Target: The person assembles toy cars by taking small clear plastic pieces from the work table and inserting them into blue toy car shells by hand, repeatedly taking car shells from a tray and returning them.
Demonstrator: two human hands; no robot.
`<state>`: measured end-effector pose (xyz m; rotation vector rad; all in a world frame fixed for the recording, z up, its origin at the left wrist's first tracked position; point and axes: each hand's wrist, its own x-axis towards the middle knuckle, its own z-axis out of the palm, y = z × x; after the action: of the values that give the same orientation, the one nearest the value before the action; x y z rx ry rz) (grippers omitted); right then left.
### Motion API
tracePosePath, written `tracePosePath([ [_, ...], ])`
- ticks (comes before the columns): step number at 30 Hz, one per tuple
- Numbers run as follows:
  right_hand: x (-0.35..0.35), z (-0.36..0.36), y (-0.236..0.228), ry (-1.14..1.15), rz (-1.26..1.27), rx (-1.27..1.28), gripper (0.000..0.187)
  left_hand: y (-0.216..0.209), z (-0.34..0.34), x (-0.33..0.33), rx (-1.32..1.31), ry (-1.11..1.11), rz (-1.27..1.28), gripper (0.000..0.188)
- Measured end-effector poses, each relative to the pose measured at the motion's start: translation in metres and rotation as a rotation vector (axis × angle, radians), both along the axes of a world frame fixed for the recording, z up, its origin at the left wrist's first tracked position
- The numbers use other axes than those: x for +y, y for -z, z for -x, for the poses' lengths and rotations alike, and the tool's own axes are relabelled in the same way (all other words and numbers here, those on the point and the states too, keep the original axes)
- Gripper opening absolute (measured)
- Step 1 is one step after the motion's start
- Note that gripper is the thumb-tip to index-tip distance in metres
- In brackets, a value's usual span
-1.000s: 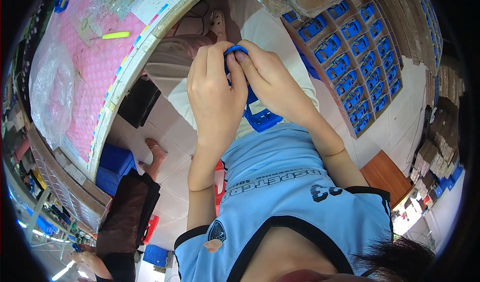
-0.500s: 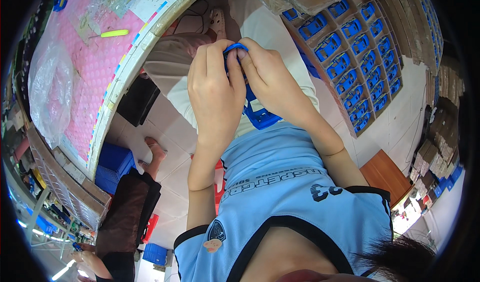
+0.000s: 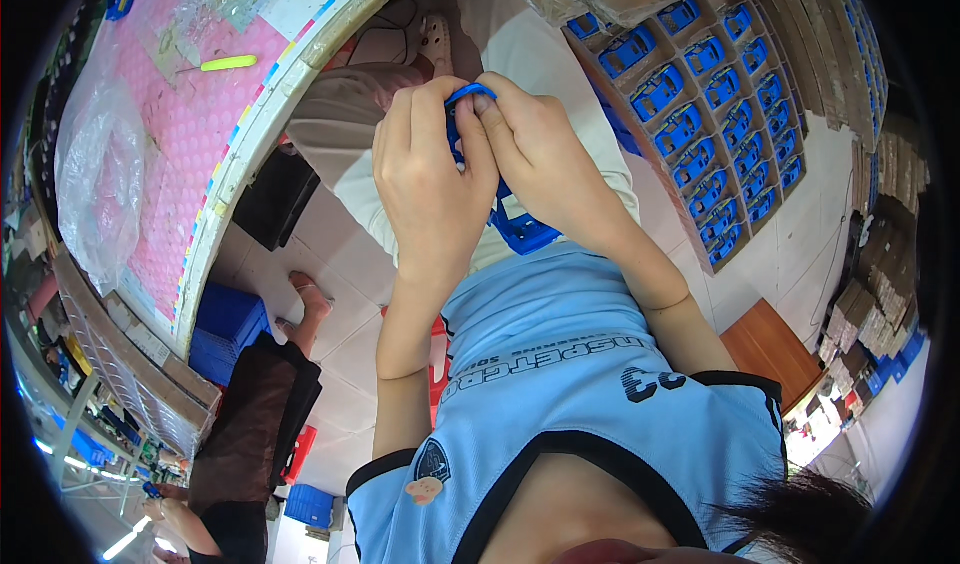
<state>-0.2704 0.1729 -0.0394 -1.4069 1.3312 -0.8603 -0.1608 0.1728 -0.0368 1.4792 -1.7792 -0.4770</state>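
Note:
Above my lap, my left hand point(image 3: 430, 154) and my right hand point(image 3: 545, 154) are closed on a blue plastic piece point(image 3: 470, 92). Its curved top edge shows between my fingertips, and my thumbs press against it from the near side. My fingers hide most of its shape. Lower down, just past my right wrist, a blue plastic frame point(image 3: 525, 234) shows over my light trousers. My hands cover the stretch in between, so I cannot tell whether the two blue parts are one piece.
To the right stands a divided cardboard tray point(image 3: 668, 48) of several blue toy cars. On the pink-topped table point(image 3: 190, 154) at left lie a yellow-handled tool point(image 3: 229, 63) and a clear plastic bag point(image 3: 100, 179). Below are a blue crate point(image 3: 228, 334) and another person's arm point(image 3: 190, 526).
My left hand has shifted slightly, and more of the blue piece shows beside its fingers. The blue frame over my lap has moved up a little. Both hands keep their hold.

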Motion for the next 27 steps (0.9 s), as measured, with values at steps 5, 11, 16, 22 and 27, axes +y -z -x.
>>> tracePosePath([
  [5, 0.000, 0.001, 0.000, 0.037, -0.008, -0.013, 0.016, -0.003, -0.001, -0.001, 0.045, 0.004, 0.051, 0.014],
  [11, 0.002, 0.002, -0.001, 0.061, -0.038, -0.100, 0.014, -0.004, -0.006, 0.007, -0.009, -0.131, 0.016, 0.017],
  [16, 0.005, 0.001, 0.002, 0.064, 0.001, -0.075, 0.014, -0.002, -0.003, 0.007, -0.059, -0.172, 0.013, 0.016],
  [22, 0.007, 0.001, 0.005, 0.068, 0.042, -0.048, 0.012, -0.002, -0.001, 0.008, -0.071, -0.174, -0.001, 0.015],
  [27, 0.008, 0.001, 0.006, 0.083, 0.124, 0.025, 0.011, 0.000, -0.001, 0.010, -0.083, -0.176, 0.044, 0.016],
])
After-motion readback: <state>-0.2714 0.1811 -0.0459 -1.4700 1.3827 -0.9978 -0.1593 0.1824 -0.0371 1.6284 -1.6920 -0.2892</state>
